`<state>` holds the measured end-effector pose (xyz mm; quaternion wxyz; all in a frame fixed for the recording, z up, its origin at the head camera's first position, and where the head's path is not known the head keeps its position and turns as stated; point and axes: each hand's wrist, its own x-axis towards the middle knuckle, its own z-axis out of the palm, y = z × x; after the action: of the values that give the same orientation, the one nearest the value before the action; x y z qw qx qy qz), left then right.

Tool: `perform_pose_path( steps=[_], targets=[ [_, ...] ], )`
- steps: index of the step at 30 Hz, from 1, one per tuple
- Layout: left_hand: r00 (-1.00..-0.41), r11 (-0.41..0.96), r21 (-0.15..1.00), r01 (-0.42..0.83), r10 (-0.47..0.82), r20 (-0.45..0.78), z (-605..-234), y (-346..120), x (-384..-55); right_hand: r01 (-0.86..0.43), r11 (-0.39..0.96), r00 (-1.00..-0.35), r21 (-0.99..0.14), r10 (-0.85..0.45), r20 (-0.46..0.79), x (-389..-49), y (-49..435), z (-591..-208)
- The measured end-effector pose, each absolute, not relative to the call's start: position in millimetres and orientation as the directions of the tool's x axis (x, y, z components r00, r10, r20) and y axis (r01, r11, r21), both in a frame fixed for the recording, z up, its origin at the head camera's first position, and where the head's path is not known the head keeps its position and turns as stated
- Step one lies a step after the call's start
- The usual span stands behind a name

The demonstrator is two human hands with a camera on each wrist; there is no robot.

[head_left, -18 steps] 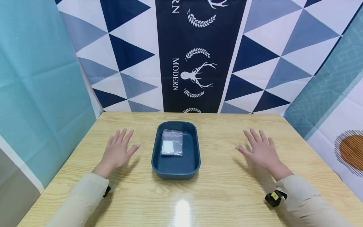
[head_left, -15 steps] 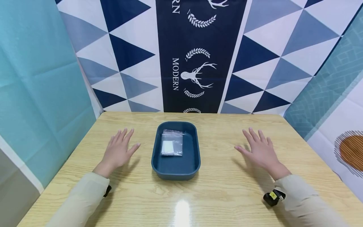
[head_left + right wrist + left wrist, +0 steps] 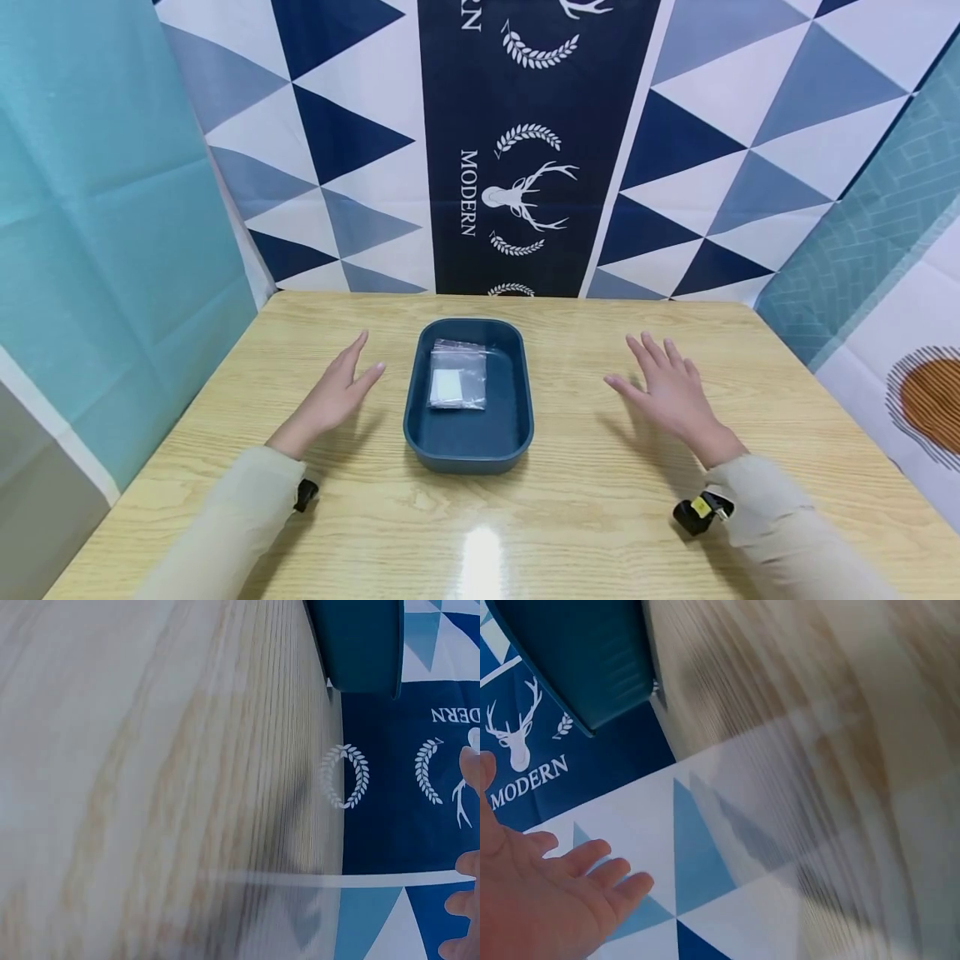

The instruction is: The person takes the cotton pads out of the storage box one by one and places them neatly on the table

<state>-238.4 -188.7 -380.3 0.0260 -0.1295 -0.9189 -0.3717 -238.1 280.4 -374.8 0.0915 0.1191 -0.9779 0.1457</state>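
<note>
In the head view a dark blue rectangular bin (image 3: 468, 440) with rounded corners stands on the wooden table. Inside it, towards the back left, lies a small stack of clear zip bags (image 3: 471, 385) with a white square (image 3: 448, 386) in or on them. To the left of the bin hovers my left hand (image 3: 335, 402), fingers extended and holding nothing. On the other side my right hand (image 3: 670, 396) is held over the table with spread fingers, also without anything in it. Both wrist views catch the bin's outer wall (image 3: 592, 660), (image 3: 358, 645), apart from the fingers.
The table (image 3: 570, 517) has a light wood grain and ends at a patterned cloth backdrop (image 3: 360, 167). A plain turquoise cloth (image 3: 112, 208) hangs along the left side. Small black wrist cameras (image 3: 693, 515) sit under the sleeves.
Both hands have moved inward, closer to the bin. My left hand has turned onto its edge, its thumb side up. The head view has shifted slightly; the bin and bags stay in place.
</note>
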Motion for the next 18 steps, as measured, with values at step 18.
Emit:
perform_pose_path(
  steps=[18],
  targets=[
    [-0.971, 0.326, 0.941, 0.095, 0.237, 0.016, -379.4, -168.1, -243.3, -0.264, 0.897, -0.955, -0.355, -0.191, 0.228, -248.1, 256.9, -379.3]
  ],
)
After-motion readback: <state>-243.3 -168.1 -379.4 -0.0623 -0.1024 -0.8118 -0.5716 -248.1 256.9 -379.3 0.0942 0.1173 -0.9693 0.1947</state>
